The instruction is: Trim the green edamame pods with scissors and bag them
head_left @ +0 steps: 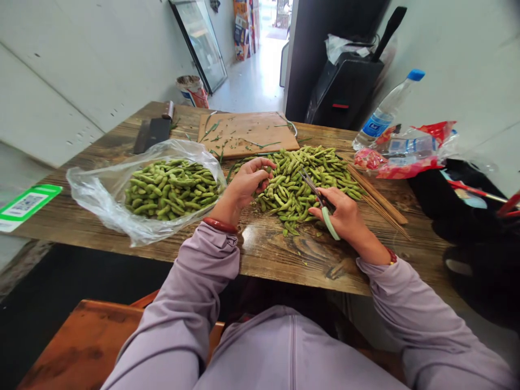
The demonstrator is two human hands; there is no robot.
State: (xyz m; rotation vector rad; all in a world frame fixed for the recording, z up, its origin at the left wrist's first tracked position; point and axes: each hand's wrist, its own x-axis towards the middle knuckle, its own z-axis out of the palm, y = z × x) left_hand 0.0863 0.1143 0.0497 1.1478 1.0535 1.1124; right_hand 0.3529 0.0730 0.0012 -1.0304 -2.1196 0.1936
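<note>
On the desk [264, 254], a bag [95, 187] with pods [170, 189] in it lies left of a loose pile [292, 165] of more pods, and the cutting board [252, 131] lies behind the two. Sticks [378, 193] lie along the pile's right side. Behind these, near the back edge, a bottle [382, 116] stands just left of a wrapper [436, 130].

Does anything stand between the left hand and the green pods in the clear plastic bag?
Only the right-hand rim of the thin, clear plastic bag, between the bare left hand and the green pods inside; nothing else visible does.
</note>
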